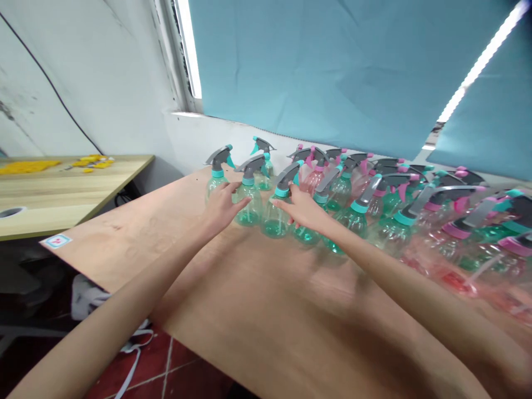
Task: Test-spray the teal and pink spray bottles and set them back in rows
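Observation:
Several see-through spray bottles stand upright on the wooden table. My left hand [222,208] is beside a green spray bottle [248,210] with a grey and turquoise head. Its thumb reaches across that bottle's near side, fingers spread, and another green spray bottle [216,183] is partly behind it. My right hand [305,210] rests at the right side of a third green spray bottle [275,224], thumb stretched over its shoulder. Some of its fingers are hidden behind the thumb and among bottles. The two bottles in the middle stand between my hands.
Green and pink spray bottles [359,219] crowd the table's right side, close to my right forearm. One more turquoise-headed bottle [266,166] stands farther back by the wall. At left, a second table [75,188] bears yellow pieces [93,161]. A sticker [58,241] marks the wooden table's [137,238] left corner.

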{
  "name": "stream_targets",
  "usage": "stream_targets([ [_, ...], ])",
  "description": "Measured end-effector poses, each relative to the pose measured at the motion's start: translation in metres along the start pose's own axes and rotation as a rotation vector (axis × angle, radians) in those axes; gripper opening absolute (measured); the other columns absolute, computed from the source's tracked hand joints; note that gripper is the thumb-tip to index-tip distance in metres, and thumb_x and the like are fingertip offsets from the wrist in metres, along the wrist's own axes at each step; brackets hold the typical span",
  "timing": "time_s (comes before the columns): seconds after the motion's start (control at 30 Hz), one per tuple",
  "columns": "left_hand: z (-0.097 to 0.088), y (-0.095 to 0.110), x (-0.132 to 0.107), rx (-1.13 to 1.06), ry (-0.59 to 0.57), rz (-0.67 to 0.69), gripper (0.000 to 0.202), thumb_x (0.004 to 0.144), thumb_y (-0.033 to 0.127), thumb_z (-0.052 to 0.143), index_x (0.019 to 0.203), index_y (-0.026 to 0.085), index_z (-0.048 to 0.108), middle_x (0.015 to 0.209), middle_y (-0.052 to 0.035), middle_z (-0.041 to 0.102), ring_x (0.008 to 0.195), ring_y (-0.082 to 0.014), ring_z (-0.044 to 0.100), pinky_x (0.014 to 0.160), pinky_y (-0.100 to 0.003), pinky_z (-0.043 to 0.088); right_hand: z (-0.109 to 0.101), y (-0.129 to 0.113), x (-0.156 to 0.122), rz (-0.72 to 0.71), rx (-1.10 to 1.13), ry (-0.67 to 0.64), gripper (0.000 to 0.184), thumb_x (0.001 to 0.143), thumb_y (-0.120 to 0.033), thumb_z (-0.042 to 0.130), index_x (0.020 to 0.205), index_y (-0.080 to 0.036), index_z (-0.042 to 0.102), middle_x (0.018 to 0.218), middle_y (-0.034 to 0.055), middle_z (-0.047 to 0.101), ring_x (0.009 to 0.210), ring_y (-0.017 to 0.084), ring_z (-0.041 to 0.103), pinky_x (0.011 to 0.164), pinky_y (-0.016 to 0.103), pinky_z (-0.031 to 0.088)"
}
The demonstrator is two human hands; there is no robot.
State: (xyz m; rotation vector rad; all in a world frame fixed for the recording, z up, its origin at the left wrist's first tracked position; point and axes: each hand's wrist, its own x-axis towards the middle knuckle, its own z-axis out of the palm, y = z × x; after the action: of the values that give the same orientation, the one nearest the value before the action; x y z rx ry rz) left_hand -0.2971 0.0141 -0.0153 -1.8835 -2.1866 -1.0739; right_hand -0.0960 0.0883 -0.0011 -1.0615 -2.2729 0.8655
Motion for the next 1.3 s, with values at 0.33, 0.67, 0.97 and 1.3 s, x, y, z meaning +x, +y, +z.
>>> stream_targets([
  [0.33, -0.016, 0.031, -0.058, -0.283, -0.024, -0.11, 0.052, 0.089, 0.049, 0.059, 0.129, 0.017, 0.053, 0.131, -0.0148, 0.059, 0.119, -0.0291, 0.059, 0.095, -0.046, 0.054, -0.005, 0.008, -0.048, -0.142, 0.004, -0.033, 0.065, 0.091, -0.056, 0.054, 0.142, -0.021, 0.037, 0.12, 0.0133, 0.065, 0.075, 0.024, 0.068, 0.067, 0.04, 0.055],
  [0.67, 0.009, 0.126, -0.097, -0.661, -0.297, 0.135, 0.051, 0.083, 0.037, 0.071, 0.129, 0.028, 0.052, 0.125, -0.0031, 0.065, 0.119, -0.0253, 0.06, 0.103, -0.041, 0.049, -0.026, 0.024, -0.131, -0.42, -0.129, 0.043, 0.021, 0.087, -0.038, 0.061, 0.097, -0.021, 0.056, 0.095, 0.0059, 0.064, 0.081, 0.023, 0.063, 0.066, 0.034, 0.049],
  [0.97, 0.022, 0.194, -0.11, -0.695, -0.387, 0.113, 0.035, 0.082, 0.022, 0.055, 0.116, 0.02, 0.058, 0.101, -0.0031, 0.069, 0.088, -0.0218, 0.066, 0.08, -0.035, 0.057, -0.05, 0.055, -0.182, -0.523, -0.115, 0.068, 0.061, 0.078, -0.071, 0.063, 0.11, -0.018, 0.06, 0.114, 0.0124, 0.067, 0.103, 0.029, 0.065, 0.087, 0.043, 0.053],
  [1.3, 0.038, 0.234, -0.114, -0.716, -0.441, 0.113, 0.041, 0.075, 0.023, 0.052, 0.115, 0.022, 0.058, 0.092, -0.0018, 0.064, 0.054, -0.012, 0.05, 0.056, -0.028, 0.05, -0.086, 0.163, -0.225, -0.253, -0.279, -0.08, 0.065, 0.095, -0.062, 0.045, 0.138, -0.015, 0.049, 0.147, 0.0192, 0.049, 0.133, 0.033, 0.049, 0.106, 0.054, 0.044],
])
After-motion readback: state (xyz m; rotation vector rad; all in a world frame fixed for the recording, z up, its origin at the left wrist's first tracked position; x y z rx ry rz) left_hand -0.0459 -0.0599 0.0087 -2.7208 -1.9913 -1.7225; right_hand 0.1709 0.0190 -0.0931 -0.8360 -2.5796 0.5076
